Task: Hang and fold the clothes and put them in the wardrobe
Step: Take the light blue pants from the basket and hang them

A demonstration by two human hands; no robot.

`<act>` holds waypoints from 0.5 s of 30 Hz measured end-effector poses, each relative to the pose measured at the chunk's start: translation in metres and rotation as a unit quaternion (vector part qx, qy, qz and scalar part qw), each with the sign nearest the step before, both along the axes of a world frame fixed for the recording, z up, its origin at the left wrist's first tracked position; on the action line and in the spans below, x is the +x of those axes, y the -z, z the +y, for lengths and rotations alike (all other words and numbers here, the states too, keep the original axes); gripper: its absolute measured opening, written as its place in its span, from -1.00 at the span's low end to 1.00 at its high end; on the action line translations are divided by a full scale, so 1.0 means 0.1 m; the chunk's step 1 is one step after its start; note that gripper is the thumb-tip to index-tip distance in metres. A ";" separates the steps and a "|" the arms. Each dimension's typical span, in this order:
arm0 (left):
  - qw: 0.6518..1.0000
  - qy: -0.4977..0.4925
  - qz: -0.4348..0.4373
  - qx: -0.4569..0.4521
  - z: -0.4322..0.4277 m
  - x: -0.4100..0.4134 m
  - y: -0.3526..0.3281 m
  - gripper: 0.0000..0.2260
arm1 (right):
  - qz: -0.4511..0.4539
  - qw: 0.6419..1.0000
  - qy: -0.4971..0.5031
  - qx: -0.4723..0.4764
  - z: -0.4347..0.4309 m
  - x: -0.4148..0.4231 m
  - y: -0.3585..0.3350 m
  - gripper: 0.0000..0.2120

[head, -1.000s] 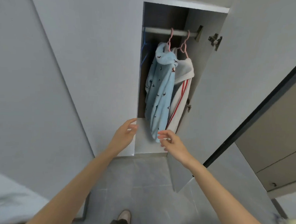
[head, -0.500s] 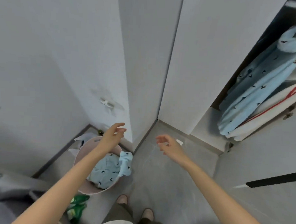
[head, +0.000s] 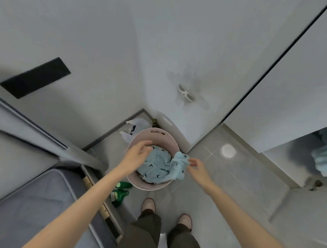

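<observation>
A pink laundry basket stands on the floor in the corner. A light blue garment with small dark prints lies crumpled in it, one part draped over the right rim. My left hand hovers over the basket's left side with relaxed fingers and holds nothing. My right hand is just right of the draped cloth, fingers loose and empty. At the far right edge the open wardrobe shows a blurred piece of a hanging light blue garment.
Green bottles lie on the floor left of the basket, beside a grey mattress. White bags sit behind the basket. A round white floor fitting is to the right. My feet stand just before the basket.
My view swung from the wardrobe down and left to the basket. Both hands left the hung clothes and came down over the basket and its blue garment.
</observation>
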State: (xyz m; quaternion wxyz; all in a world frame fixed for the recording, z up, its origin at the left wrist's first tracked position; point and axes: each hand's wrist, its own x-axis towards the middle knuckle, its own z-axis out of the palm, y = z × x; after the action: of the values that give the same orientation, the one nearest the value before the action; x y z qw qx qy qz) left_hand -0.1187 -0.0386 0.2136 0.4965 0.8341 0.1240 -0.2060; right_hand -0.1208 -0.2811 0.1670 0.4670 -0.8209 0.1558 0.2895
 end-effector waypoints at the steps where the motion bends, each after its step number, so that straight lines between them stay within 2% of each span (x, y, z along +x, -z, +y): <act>1: 1.000 0.000 0.004 -0.002 0.02 0.05 0.09 -0.72 | 0.005 1.000 0.015 -0.001 0.05 0.02 0.10 -0.66; 8: 0.999 -0.007 0.046 -0.017 0.07 0.36 0.75 -0.74 | 0.028 0.999 0.027 -0.027 0.16 0.20 0.77 -0.54; 15: 0.999 -0.015 0.040 -0.021 -0.03 0.64 1.54 -0.71 | 0.034 0.995 -0.011 -0.091 0.19 0.53 1.75 -0.34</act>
State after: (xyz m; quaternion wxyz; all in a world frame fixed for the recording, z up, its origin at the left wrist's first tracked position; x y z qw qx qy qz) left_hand -0.0548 -0.0415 0.0598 0.5115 0.8127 0.1522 -0.2339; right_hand -0.0682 -0.2618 -0.0080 0.3812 -0.8515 0.1880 0.3071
